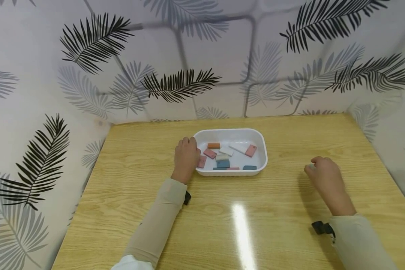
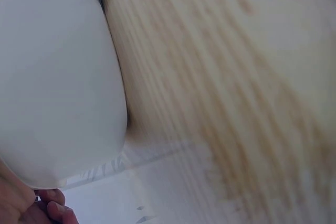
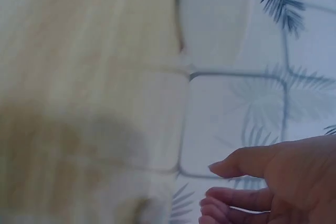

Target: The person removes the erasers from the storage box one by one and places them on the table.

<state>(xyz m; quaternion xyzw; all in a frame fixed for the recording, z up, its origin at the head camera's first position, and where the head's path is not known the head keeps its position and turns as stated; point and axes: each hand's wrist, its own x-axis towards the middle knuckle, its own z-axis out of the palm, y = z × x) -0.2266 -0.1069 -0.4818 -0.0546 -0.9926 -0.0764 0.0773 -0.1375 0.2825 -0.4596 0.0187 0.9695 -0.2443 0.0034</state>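
Note:
A white oblong tray [image 1: 232,173] with rounded corners stands on the wooden table. Inside lie several small rectangular blocks: a pink block [image 1: 251,150], an orange block [image 1: 213,145], a blue block [image 1: 223,164], plus white and cream ones. My left hand [image 1: 186,155] grips the tray's left end, its fingers over the rim. In the left wrist view the tray's outer wall [image 2: 58,77] fills the left side, above my fingertips. Well to the right of the tray, my right hand [image 1: 325,180] hovers over the table. Its thumb and loosely bent fingers [image 3: 239,198] stand apart, with nothing between them in the right wrist view.
The wooden table [image 1: 128,210] meets a leaf-patterned backdrop [image 1: 219,101] behind the tray and at both sides. A bright light reflection crosses the front of the tabletop. Black straps [image 1: 320,227] sit at both wrists.

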